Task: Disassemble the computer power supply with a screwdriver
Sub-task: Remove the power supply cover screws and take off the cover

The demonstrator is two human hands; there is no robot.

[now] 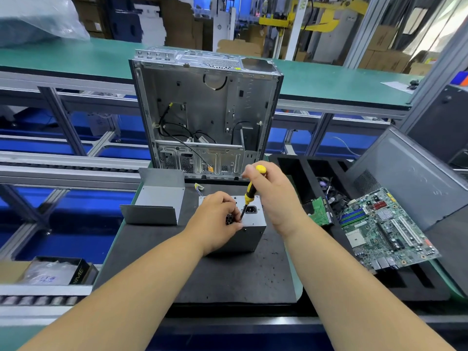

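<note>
The supply (249, 235) sits upright on the dark mat (228, 274) of my worktop, just in front of the empty case (202, 110). My left hand (217, 221) curls over its top near edge. My right hand (268, 196) grips the screwdriver (249, 195), its tip angled down onto the supply's top face beside my left fingers.

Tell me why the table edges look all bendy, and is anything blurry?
Head view: the wide-angle lens bows the green bench edges; the power supply, screwdriver and both hands look sharp; the far shelves and boxes are soft; light is bright and even, with faint shadows.
</note>
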